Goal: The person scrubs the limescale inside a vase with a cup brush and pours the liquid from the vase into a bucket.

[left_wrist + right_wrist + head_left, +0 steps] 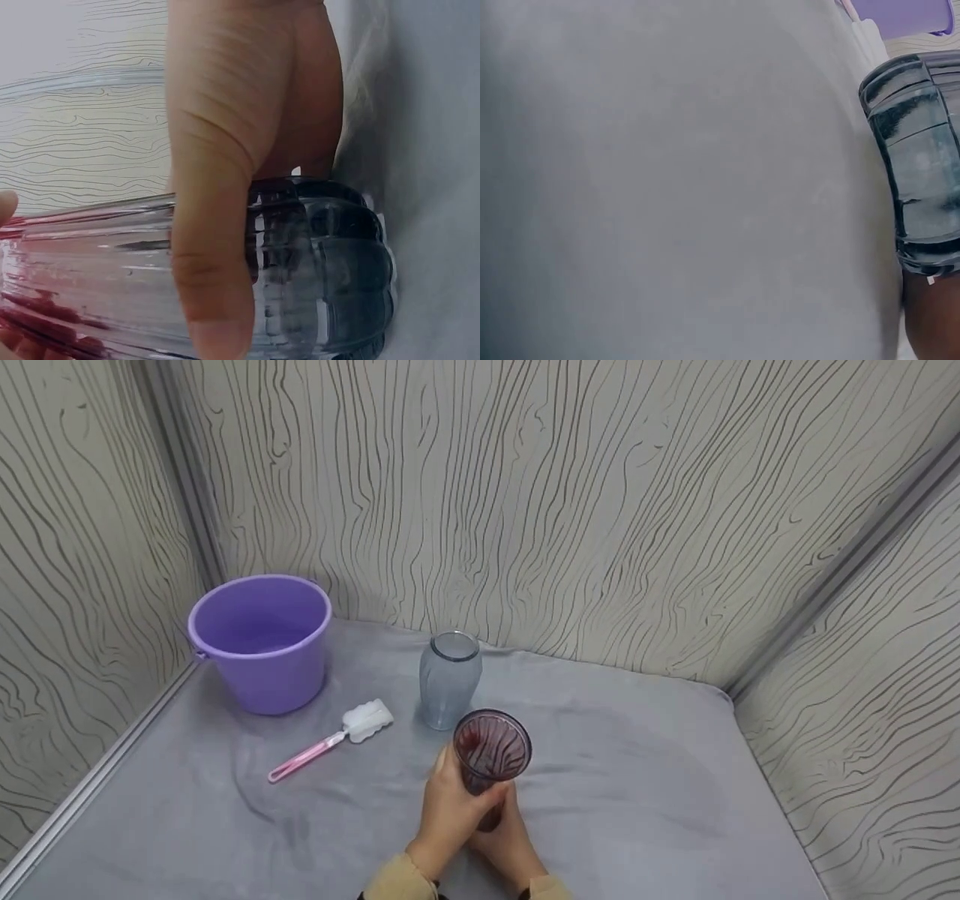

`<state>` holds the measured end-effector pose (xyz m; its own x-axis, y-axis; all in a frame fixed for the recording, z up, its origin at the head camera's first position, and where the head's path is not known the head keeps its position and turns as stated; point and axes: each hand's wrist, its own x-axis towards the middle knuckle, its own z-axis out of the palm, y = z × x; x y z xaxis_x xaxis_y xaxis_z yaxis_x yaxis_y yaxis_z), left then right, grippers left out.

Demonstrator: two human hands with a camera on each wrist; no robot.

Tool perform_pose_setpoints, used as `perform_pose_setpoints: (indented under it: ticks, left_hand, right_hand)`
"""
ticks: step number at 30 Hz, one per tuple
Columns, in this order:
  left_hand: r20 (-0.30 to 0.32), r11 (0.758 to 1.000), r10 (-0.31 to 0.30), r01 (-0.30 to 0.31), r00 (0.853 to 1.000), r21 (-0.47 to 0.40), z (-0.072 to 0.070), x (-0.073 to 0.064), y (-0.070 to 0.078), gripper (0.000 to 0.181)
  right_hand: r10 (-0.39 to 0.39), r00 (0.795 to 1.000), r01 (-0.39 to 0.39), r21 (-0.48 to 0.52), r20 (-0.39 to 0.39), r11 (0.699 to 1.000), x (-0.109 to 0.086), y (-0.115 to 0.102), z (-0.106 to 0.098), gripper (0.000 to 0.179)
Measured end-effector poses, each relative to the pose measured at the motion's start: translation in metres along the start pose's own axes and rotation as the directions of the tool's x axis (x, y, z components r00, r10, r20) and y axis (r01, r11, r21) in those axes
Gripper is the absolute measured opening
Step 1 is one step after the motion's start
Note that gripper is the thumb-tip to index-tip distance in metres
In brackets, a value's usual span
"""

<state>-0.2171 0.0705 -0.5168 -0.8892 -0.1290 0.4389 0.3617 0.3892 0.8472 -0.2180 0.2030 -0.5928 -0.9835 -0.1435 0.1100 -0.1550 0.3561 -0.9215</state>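
Observation:
A flared, ribbed glass vase (pixel 491 744), purplish-red toward its rim, leans slightly in both hands above the grey cloth. My left hand (pixel 444 814) grips its side below the rim, with the thumb across the front. My right hand (pixel 508 840) holds the lower part from the right, its fingers partly hidden by the glass. In the left wrist view a thumb (pixel 214 255) crosses the ribbed body, and the base looks bluish. The right wrist view shows only the vase's base (pixel 922 172) at the right edge.
Just behind the hands stands a pale blue glass vase (pixel 450 686). A cleaning brush (pixel 319 750) with a pink handle and white sponge head lies to the left. Beyond it is a purple bucket (pixel 274 682). Patterned walls (pixel 525 510) enclose the cloth-covered table (pixel 637 795).

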Motion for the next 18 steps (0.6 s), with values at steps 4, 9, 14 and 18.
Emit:
perform_pose_setpoints:
  ticks: [4,9,14,18]
  left_hand:
    - [0.019,1.0,0.002,-0.003,1.0,0.011,0.001,0.0,-0.002,0.086]
    - [0.054,1.0,-0.01,0.009,0.999,0.018,0.002,0.0,-0.006,0.085]
    - [0.087,1.0,-0.019,0.019,0.996,0.005,0.005,-0.003,-0.013,0.087]
    - [0.078,1.0,0.003,-0.003,0.997,0.001,0.007,-0.007,-0.021,0.092]
  right_hand:
    - [0.004,1.0,-0.004,0.0,0.0,1.0,0.001,0.002,0.001,0.108]
    - [-0.006,1.0,0.006,0.007,0.009,1.0,0.003,0.003,0.0,0.108]
    - [-0.038,0.999,0.037,0.04,0.019,0.999,0.004,0.003,-0.002,0.114]
    - [-0.041,0.999,0.039,0.08,0.03,0.996,0.003,0.003,-0.001,0.117]
